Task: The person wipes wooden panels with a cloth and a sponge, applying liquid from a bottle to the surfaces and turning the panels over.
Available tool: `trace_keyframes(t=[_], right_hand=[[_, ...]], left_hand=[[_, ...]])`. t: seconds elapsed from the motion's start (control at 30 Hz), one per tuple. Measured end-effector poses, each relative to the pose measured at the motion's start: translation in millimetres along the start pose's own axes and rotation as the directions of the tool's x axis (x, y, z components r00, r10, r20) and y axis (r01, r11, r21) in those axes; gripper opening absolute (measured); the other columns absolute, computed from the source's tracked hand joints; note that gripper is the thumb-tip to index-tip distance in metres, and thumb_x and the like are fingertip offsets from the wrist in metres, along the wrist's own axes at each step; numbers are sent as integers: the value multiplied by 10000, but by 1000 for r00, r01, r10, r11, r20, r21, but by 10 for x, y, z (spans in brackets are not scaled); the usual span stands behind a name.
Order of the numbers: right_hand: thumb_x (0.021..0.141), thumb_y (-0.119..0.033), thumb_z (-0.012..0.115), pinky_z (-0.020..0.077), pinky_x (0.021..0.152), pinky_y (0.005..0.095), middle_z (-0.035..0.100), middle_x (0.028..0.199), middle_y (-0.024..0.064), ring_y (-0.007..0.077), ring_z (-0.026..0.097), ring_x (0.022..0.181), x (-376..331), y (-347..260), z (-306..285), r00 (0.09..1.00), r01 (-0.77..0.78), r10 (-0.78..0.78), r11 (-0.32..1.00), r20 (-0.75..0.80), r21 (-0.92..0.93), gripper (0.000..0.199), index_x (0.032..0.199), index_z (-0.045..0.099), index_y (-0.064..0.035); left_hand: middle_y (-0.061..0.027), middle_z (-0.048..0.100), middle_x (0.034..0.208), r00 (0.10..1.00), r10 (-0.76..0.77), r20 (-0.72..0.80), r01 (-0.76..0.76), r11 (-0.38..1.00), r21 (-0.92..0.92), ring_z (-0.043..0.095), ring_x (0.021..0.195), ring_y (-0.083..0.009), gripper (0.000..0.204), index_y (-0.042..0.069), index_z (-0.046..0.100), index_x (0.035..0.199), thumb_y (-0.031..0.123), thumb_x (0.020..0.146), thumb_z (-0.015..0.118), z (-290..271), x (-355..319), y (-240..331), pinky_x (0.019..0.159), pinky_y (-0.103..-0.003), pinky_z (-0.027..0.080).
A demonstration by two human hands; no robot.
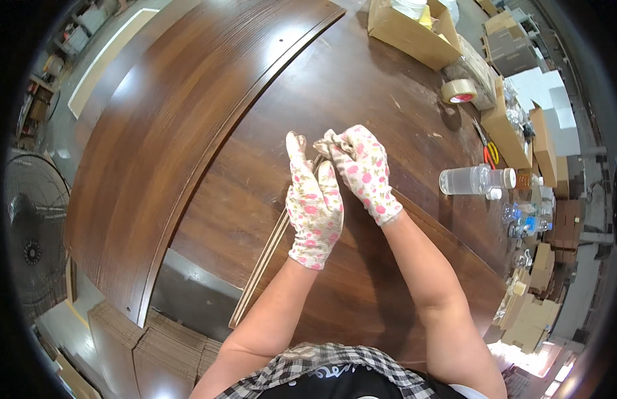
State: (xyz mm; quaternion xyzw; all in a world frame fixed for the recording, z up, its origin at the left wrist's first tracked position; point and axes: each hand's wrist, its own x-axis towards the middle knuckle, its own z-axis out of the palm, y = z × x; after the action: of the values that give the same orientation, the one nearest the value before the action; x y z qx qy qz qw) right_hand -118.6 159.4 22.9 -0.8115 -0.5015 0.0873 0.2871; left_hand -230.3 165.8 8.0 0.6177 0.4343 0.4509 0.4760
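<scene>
My left hand (pixel 311 209), in a white glove with pink flowers, lies along the pale, layered left edge of some dark brown wooden panels (pixel 361 279). Its fingers are stretched out, with the thumb apart from them. My right hand (pixel 363 171), in a matching glove, is at the panels' far corner, just right of the left fingertips. Its fingers are curled together; whatever they grip is hidden by the glove. The panels lie in front of me on a larger brown wooden surface (pixel 361 80).
A long curved-looking brown panel (pixel 182 100) lies at left. On the right are a tape roll (pixel 458 92), scissors (pixel 488 147), a clear bottle (pixel 471 180) and an open cardboard box (pixel 418 33). A fan (pixel 32 233) stands far left, above stacked cardboard (pixel 149 346).
</scene>
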Motion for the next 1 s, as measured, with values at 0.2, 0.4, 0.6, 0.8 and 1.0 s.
trace_keyframes(t=[0.2,0.4,0.6,0.8,1.0], right_hand=[[806,-217,688,459,660,417,556,735,138,311,570,730,-297,284,-209,990,-119,119,993,-74,9,228,733,565,-39],[828,-255,649,453,739,432,579,807,144,341,566,823,-138,77,-23,996,-2,-6,995,-88,-96,238,753,575,-41],[811,-251,660,455,736,427,578,794,113,323,563,809,-120,68,-70,984,93,-101,994,-146,-57,192,752,598,-79],[823,-215,599,450,723,425,580,829,107,310,550,827,-356,221,-125,981,107,-134,977,-141,-182,114,844,638,-109],[796,-241,723,458,668,387,562,715,88,274,558,713,-1081,1000,-693,946,-186,155,979,-284,-86,172,763,650,-89]], left_hand=[[-221,427,1403,1000,10,15,-11,999,30,586,981,-204,556,14,167,1473,151,984,395,-18,-28,81,840,-267,447],[-199,390,1438,1000,16,-7,-17,1000,-8,568,1052,-207,570,21,142,1479,151,984,394,-68,30,15,883,-277,435],[-216,393,1425,999,35,17,-34,999,-42,489,1215,-248,551,2,156,1470,146,989,381,22,-11,96,984,-310,392],[-153,440,1413,994,-106,33,106,994,-9,538,741,-89,543,40,164,1478,134,993,389,-95,21,84,696,-216,451],[-163,437,1416,1000,8,13,-9,999,48,552,764,-100,543,37,167,1479,120,991,390,7,-24,56,708,-225,455]])
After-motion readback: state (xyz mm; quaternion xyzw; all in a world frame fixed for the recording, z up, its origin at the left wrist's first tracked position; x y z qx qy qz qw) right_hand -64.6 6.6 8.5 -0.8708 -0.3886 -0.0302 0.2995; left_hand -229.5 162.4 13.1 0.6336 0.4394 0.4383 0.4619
